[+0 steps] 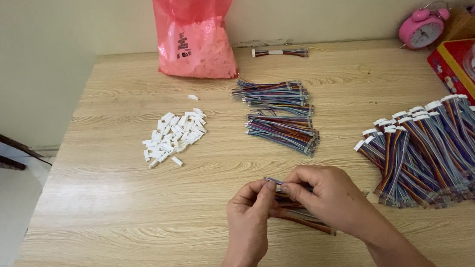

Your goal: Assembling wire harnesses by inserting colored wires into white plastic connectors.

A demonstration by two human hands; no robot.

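My left hand (249, 219) and my right hand (324, 193) meet near the table's front edge, both pinching one multicoloured ribbon wire bundle (308, 220). Its upper end sticks out between my fingertips, and the rest trails down to the right under my right hand. A heap of small white plastic connector housings (173, 136) lies to the upper left of my hands. Directly behind my hands rests a pile of bare multicoloured wire bundles (280, 115). At the right lies a larger pile of wire bundles with white connectors fitted (434, 150).
A pink plastic bag of white parts (197, 34) leans on the wall at the back. One loose wire bundle (279, 52) lies beside it. A pink alarm clock (423, 27) and a red box (461, 76) stand at the back right. The wooden table (113, 219) ends at left.
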